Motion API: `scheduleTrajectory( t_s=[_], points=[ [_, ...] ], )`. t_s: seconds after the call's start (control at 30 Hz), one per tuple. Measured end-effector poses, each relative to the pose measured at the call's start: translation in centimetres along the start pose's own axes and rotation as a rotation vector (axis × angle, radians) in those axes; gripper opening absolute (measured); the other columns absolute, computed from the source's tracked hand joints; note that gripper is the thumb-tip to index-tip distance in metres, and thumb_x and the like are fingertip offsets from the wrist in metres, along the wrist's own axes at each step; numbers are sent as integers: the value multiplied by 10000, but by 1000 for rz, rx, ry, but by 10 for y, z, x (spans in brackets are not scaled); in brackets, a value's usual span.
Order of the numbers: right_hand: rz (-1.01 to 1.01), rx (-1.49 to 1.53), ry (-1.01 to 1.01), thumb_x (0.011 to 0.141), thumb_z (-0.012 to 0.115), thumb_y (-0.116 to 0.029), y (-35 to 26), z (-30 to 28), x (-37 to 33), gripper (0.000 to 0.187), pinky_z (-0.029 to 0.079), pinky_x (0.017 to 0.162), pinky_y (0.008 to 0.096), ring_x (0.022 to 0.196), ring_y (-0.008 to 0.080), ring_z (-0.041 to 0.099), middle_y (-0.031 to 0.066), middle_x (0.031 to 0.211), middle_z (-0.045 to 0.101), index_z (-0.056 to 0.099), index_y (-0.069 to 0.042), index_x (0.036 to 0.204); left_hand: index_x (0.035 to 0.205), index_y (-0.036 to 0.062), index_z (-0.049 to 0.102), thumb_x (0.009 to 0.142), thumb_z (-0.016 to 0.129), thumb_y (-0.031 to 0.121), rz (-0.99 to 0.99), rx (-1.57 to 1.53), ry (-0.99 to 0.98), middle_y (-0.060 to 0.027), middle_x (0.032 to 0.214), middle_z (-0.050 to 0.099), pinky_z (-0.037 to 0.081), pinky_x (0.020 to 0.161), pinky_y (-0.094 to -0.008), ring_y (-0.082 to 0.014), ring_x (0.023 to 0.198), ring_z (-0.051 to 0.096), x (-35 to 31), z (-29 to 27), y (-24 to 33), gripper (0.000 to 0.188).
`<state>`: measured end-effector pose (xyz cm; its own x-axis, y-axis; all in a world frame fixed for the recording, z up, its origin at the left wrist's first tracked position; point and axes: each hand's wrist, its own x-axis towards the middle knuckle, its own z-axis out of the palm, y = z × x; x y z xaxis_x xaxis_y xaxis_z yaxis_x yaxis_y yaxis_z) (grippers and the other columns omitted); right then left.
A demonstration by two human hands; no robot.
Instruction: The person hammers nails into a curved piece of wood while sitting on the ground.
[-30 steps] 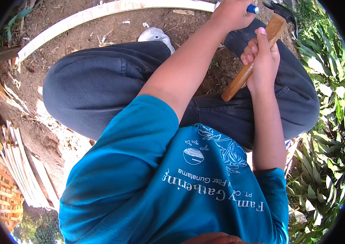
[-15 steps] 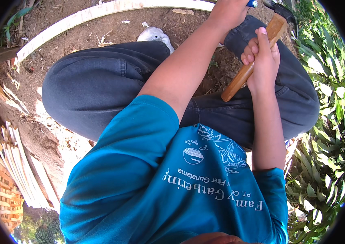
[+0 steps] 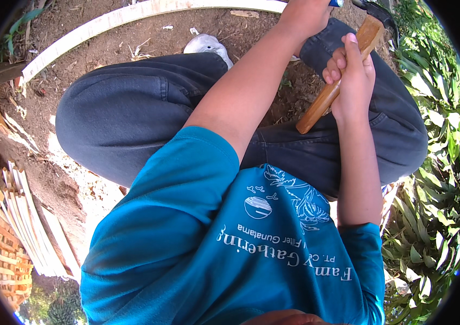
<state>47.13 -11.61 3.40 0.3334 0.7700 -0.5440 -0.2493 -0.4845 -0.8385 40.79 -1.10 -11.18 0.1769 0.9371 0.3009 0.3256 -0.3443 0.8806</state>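
My right hand (image 3: 353, 81) is wrapped round the wooden handle of a hammer (image 3: 369, 37), its thumb laid along the wood. The dark metal head points up and away at the top right, and the handle's butt hangs over my lap. My left hand (image 3: 307, 15) reaches across to the top edge, close to the hammer head. It seems closed on a blue, rounded handle end (image 3: 337, 2) that pokes out beside it. Most of that hand's fingers and the rest of the blue thing are cut off by the frame.
My crossed legs in dark trousers (image 3: 127, 114) rest on bare soil. A long pale curved strip (image 3: 132, 15) arcs past a whitish shoe (image 3: 207, 45). Split slats (image 3: 29, 222) lie left by a woven basket (image 3: 5, 254). Leafy plants (image 3: 430, 179) grow along the right.
The hammer and my right hand have shifted very slightly to the right. My left hand stays almost where it was.
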Motion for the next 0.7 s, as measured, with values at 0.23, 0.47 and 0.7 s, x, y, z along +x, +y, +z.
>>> scheduleTrajectory(
  t_s=[0.23,0.47,0.7],
  points=[
    [-2,-2,1,1038,634,-307,-2,2,-1,277,372,497,258,555,63,419,-31,697,448,460,-128,917,1190,4,587,810,592,-54,-9,48,-10,-244,1086,555,488,886,-530,-468,1035,577,2,3,-4,385],
    [3,6,2,1042,628,-301,-1,1,-1,269,371,500,258,558,61,419,-33,696,444,461,-132,916,1171,2,589,830,568,-50,29,0,59,-250,1074,566,486,888,-533,-473,1020,583,2,3,-3,346],
    [3,8,-11,1044,625,-294,-3,3,-2,268,370,499,257,557,63,419,-31,697,447,455,-134,910,1244,8,577,839,582,-24,96,29,59,-240,1067,593,481,904,-542,-466,1040,585,1,11,-17,406]
  ],
)
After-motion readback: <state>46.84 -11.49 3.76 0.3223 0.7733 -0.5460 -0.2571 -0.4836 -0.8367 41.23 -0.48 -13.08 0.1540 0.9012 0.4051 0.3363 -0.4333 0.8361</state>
